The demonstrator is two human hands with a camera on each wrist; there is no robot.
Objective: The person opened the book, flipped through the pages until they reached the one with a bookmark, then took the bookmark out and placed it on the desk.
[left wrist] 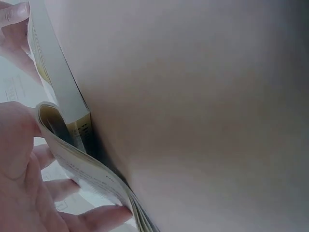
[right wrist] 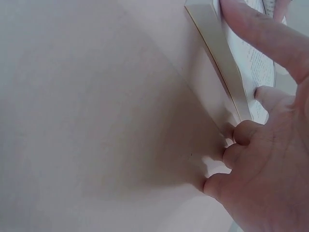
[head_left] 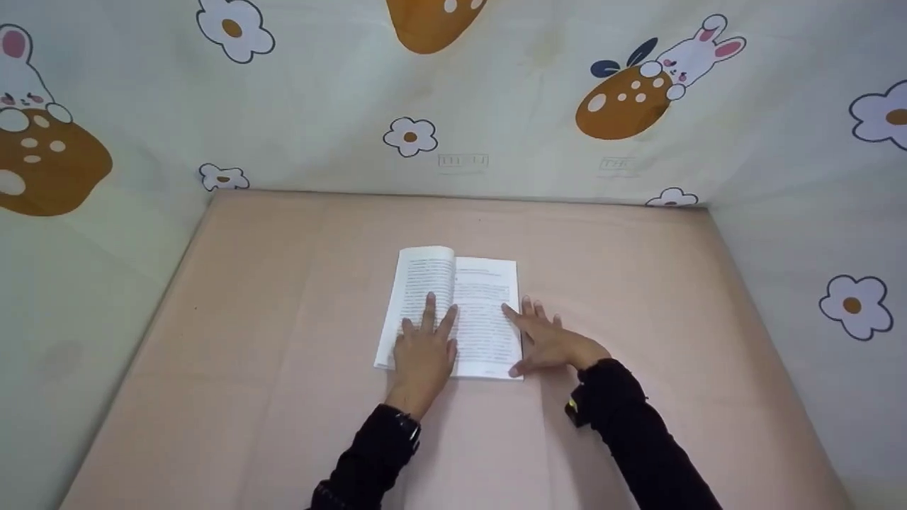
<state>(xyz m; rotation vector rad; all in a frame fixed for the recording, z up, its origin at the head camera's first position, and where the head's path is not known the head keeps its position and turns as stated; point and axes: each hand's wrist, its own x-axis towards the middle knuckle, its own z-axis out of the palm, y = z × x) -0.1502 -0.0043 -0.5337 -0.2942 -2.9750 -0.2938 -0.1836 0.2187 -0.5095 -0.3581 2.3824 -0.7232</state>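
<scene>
Fingers of both the left hand (head_left: 424,350) and right hand (head_left: 549,342) lie straight, hiding some of the open book (head_left: 482,312).

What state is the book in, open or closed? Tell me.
Open. The book lies spread flat on the table, printed pages facing up, left hand pressing the left page, right hand at its right edge.

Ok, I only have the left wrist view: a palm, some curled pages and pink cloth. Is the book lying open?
Observer: Yes, the book lies open and flat on the pink cloth, text facing up.
Operator: Where is the left hand on it?
Observer: The left hand presses the left page with straight fingers, near the middle fold.
Operator: And the other hand?
Observer: The right hand rests at the book's right edge, forefinger on the right page, thumb at the near corner, other fingers on the cloth.
</scene>
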